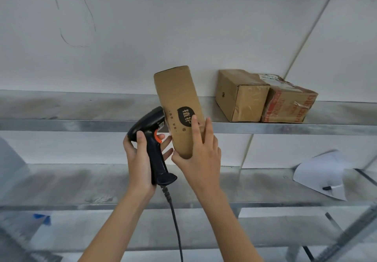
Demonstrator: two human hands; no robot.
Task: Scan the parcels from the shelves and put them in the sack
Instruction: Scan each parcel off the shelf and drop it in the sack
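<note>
- Two hands busy mid-scan: the right hand holds a tall brown parcel by its lower end, fingers spread up the front face and thumb hooked round the bottom left edge. It's upright, tilted a bit toward 11 o'clock, in front of the upper shelf.
- The left hand is wrapped round the handle of the scanner, fingers curled close together. The scanner's nose sits right against the parcel's left side.
- Risk one: that low grip on a tall box looks tippy, so it could topple or slip out.
- Risk two: no barcode label shows on the visible faces, and the scanner looks too close, so the read may fail.
- Two more boxes wait at 3 o'clock on the shelf, touching each other.
- Sack isn't in view, so the drop later is blind from here.
</note>
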